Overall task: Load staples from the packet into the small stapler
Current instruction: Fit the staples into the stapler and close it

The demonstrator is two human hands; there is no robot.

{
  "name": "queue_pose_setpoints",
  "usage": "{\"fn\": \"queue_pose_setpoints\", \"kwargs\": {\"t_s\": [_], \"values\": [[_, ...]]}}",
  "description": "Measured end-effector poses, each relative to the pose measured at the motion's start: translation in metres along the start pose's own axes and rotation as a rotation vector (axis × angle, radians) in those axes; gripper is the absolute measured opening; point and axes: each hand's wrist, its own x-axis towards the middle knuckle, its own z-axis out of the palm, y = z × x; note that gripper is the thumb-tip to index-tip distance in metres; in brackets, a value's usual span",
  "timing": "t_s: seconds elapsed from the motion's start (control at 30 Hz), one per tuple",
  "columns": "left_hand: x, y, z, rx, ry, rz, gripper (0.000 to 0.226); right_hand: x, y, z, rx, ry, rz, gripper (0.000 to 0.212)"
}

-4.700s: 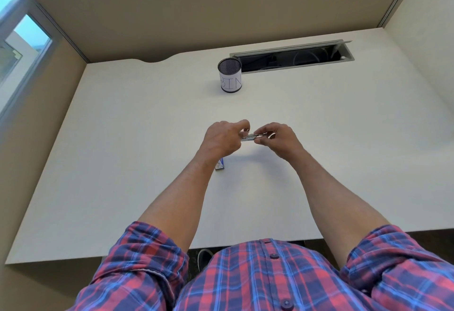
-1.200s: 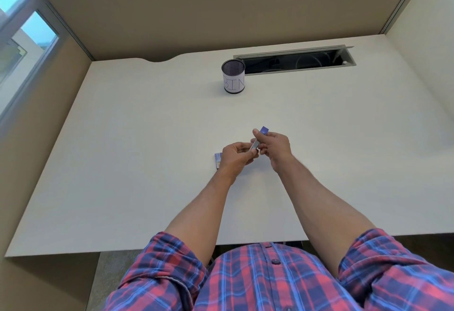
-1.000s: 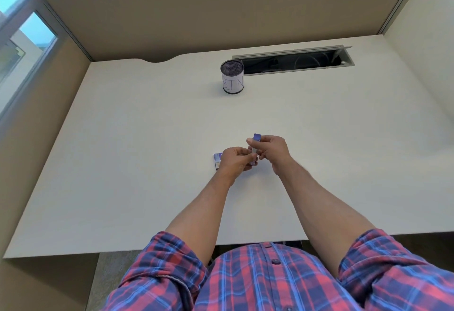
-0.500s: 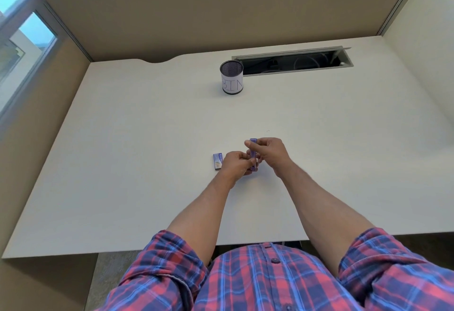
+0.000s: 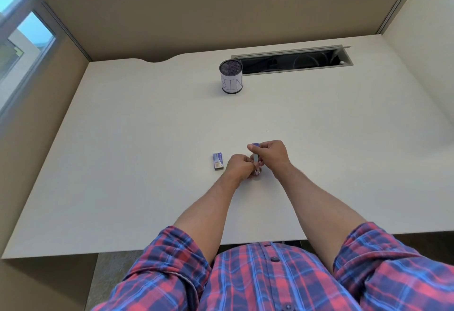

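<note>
Presently, step: both hands work the small stapler (image 5: pixel 255 156) just above the bench (image 5: pixel 137 138); judged to be seating or closing in the staple strip.
Stapler position: stood nearly on end, blue end up at 12 o'clock, lower end close to the bench surface; held upright probably so the channel can be reached from the side.
Right hand (image 5: pixel 272 154): fingers curled round the upper part of the stapler, thumb side toward the blue tip; forearm comes in from 5 o'clock, wrist bent slightly inward.
Left hand (image 5: pixel 239 164): fingers bunched and pinching at the stapler's lower end; whether a staple strip sits between them cannot be told, too small.
Left forearm: rises from 7 o'clock, knuckles toward the camera.
Packet (image 5: pixel 218 161): lies flat on the bench at 9 o'clock of the left hand, just beside it, not touched; kept near for easy reach.
Mesh cup marked BIN (image 5: pixel 231 76): well apart at 12 o'clock, by the cable slot (image 5: pixel 292 61).
Progress: loading seemingly near its end; stapler not yet set down.
</note>
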Motion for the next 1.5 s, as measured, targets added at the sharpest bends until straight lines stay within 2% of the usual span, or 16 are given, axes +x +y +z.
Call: {"fn": "queue_pose_setpoints", "kwargs": {"t_s": [0.27, 0.43, 0.6, 0.83, 0.93, 1.03, 1.1, 1.17, 1.33, 1.4, 1.5], "values": [[-0.001, -0.002, -0.002, -0.053, -0.037, 0.006, 0.013, 0.002, -0.005, 0.003, -0.075, 0.047, 0.026, 0.044], [-0.001, 0.001, -0.005, -0.023, -0.044, 0.012, 0.015, -0.003, -0.004, 0.003, -0.057, -0.006, 0.017, 0.062], [-0.001, 0.001, -0.006, 0.003, -0.055, 0.014, 0.020, -0.005, -0.006, 0.005, -0.083, 0.005, 0.014, 0.046], [-0.004, -0.001, -0.005, 0.004, -0.116, 0.028, 0.018, -0.004, -0.005, 0.006, -0.185, 0.124, 0.002, 0.047], [-0.004, -0.001, -0.002, 0.021, -0.096, 0.034, 0.017, -0.003, -0.002, 0.003, -0.225, 0.141, 0.025, 0.041], [-0.004, 0.000, -0.003, 0.090, -0.076, 0.064, 0.019, -0.004, -0.001, 0.002, -0.271, 0.152, 0.040, 0.046], [-0.004, 0.002, -0.004, 0.137, -0.029, 0.107, 0.019, -0.006, -0.002, 0.002, -0.310, 0.167, 0.032, 0.048], [-0.004, 0.005, -0.006, 0.247, 0.102, 0.175, 0.018, -0.007, -0.005, 0.001, -0.380, 0.175, 0.020, 0.050], [-0.004, 0.006, -0.026, 0.738, 0.467, 0.379, 0.017, -0.007, -0.010, 0.002, -0.606, 0.181, -0.010, 0.052], [-0.002, 0.003, -0.038, 0.878, 0.539, 0.358, 0.031, -0.006, -0.010, 0.003, -0.658, 0.191, -0.003, 0.049], [-0.001, -0.003, -0.054, 1.002, 0.572, 0.235, 0.052, -0.003, -0.010, 0.003, -0.737, 0.203, -0.008, 0.045]]}}
